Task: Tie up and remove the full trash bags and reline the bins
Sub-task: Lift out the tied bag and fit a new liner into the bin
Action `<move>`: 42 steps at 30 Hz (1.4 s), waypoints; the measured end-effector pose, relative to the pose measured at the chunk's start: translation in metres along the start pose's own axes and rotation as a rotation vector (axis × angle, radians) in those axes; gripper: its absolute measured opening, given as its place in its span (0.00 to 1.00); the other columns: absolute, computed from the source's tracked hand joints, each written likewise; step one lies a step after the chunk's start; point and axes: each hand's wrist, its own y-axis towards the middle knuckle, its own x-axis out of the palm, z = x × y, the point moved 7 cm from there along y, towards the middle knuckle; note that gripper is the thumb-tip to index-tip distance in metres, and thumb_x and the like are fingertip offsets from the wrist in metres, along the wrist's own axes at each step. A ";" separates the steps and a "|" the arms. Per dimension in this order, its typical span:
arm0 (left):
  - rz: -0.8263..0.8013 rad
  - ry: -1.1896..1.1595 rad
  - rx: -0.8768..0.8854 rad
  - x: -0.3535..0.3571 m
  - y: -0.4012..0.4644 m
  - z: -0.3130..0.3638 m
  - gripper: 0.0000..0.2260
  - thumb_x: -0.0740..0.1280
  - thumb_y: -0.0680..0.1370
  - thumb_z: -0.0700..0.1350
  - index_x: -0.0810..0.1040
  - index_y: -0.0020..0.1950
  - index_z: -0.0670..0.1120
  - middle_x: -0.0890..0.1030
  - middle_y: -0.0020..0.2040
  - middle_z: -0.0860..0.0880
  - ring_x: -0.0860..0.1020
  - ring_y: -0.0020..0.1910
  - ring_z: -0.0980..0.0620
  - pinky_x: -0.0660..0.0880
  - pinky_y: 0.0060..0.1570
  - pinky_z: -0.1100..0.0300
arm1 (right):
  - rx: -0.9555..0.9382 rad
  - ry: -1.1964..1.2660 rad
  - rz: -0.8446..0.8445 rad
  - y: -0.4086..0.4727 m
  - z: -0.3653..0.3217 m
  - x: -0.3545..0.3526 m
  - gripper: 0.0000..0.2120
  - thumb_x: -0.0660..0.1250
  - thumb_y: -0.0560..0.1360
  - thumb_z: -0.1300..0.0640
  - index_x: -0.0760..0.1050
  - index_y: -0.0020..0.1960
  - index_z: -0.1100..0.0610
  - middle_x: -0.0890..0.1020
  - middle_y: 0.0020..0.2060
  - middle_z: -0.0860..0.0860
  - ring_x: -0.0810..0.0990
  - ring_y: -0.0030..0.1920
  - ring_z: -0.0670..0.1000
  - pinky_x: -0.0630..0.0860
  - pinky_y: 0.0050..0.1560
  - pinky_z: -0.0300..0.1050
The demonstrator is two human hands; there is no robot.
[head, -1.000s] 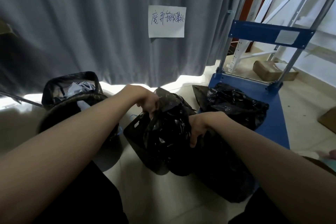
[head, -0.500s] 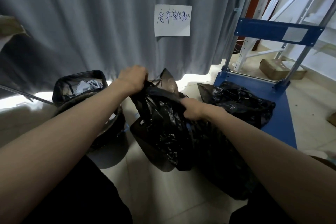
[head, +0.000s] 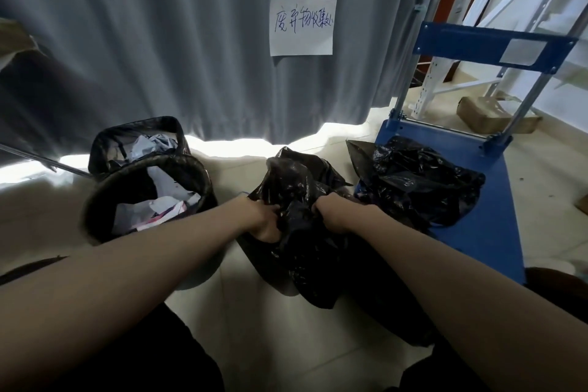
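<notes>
A full black trash bag stands on the pale floor between the person's forearms, its gathered neck bunched tight in both fists: the left hand curls round the plastic on one side and the right hand on the other, knuckles close together. Left of the grip stands a round bin lined in black with crumpled paper inside, and beyond it a second lined bin. Right of the grip another black bag lies on a blue cart, and behind hangs a grey curtain bearing a handwritten paper sign.
</notes>
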 end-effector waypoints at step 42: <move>0.117 -0.175 0.005 -0.011 0.046 0.032 0.25 0.64 0.79 0.43 0.65 0.75 0.45 0.61 0.75 0.46 0.64 0.72 0.43 0.65 0.69 0.46 | 0.179 -0.453 0.191 0.004 -0.009 -0.002 0.19 0.58 0.80 0.52 0.71 0.69 0.55 0.65 0.68 0.58 0.62 0.68 0.61 0.66 0.67 0.57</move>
